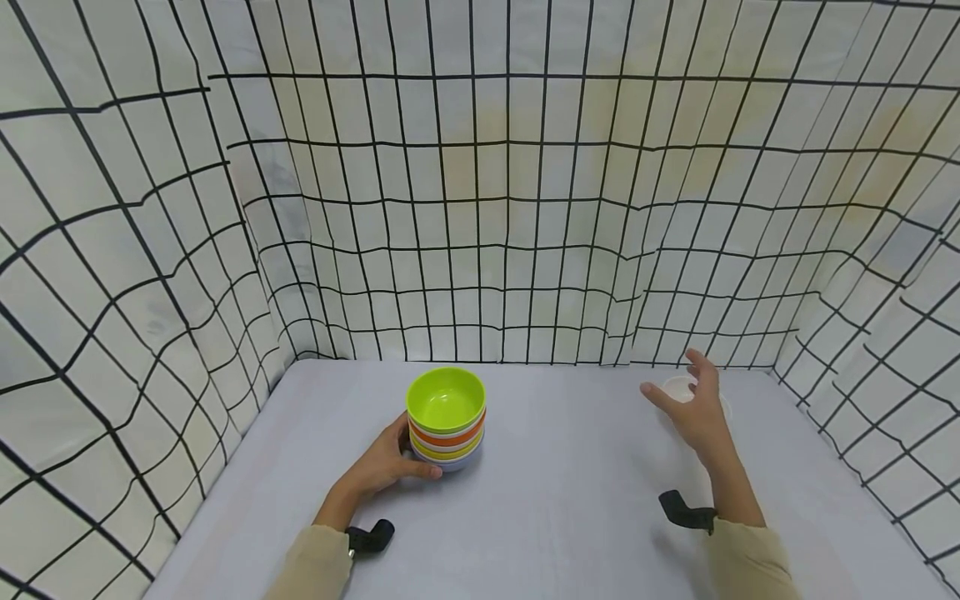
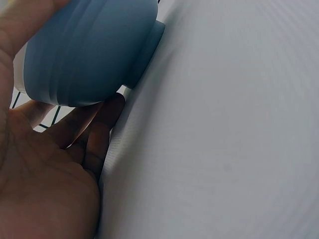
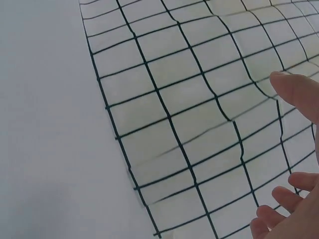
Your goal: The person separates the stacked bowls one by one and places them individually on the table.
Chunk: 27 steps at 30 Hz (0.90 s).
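Observation:
A stack of colored bowls [image 1: 446, 402] stands on the left half of the table, lime green on top, with orange, yellow and white rims below. At its bottom is a light blue bowl [image 2: 94, 50], its foot close to the tabletop in the left wrist view. My left hand [image 1: 386, 461] holds the stack low on its left side, thumb in front and fingers curving round behind. On the right, my right hand [image 1: 701, 417] hovers with thumb and fingers spread, holding nothing. Partly hidden behind it is a white round dish [image 1: 677, 387], perhaps a bowl.
A pale tabletop [image 1: 562, 475] lies under everything. Black grid netting [image 1: 487, 200] over white sheeting rises along the back and both sides. Each wrist carries a black strap mount [image 1: 686, 511].

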Each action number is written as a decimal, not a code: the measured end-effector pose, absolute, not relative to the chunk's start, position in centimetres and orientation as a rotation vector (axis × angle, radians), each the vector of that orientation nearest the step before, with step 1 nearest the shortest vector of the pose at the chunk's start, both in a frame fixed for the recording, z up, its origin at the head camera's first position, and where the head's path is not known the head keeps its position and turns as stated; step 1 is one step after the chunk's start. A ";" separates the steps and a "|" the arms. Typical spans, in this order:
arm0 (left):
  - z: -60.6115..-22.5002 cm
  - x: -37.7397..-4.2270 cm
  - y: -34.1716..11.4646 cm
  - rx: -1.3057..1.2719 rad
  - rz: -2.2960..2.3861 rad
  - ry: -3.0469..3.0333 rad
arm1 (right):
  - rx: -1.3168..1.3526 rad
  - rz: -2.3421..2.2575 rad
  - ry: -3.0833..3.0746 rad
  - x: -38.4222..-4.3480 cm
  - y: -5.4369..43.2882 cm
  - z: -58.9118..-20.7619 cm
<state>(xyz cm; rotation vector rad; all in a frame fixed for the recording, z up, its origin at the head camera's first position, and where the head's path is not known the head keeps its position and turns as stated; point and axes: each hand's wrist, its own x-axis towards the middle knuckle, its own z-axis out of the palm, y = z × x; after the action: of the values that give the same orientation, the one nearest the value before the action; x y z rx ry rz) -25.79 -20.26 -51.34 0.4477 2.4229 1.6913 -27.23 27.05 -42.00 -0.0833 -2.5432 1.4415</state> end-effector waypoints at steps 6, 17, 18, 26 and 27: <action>-51.4 -26.0 -20.3 0.461 1.696 2.421 | 0.122 1.484 -2.569 -26.8 23.8 -41.9; -51.3 -25.5 -20.4 0.414 1.689 2.435 | 0.456 1.639 -2.585 -26.0 16.9 -43.8; -51.2 -25.6 -20.3 0.411 1.689 2.431 | 0.471 1.643 -2.594 -25.8 16.3 -44.0; -51.1 -25.6 -20.1 0.414 1.691 2.427 | 0.570 1.728 -2.640 -25.0 12.0 -44.8; -51.1 -25.6 -20.1 0.419 1.690 2.430 | 0.581 1.730 -2.644 -24.9 11.6 -44.9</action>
<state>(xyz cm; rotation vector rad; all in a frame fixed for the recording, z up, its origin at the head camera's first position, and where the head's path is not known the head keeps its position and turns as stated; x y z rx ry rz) -25.62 -20.06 -51.12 0.4194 2.4300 1.6898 -24.92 11.56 -44.86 0.5809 -2.6443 1.7303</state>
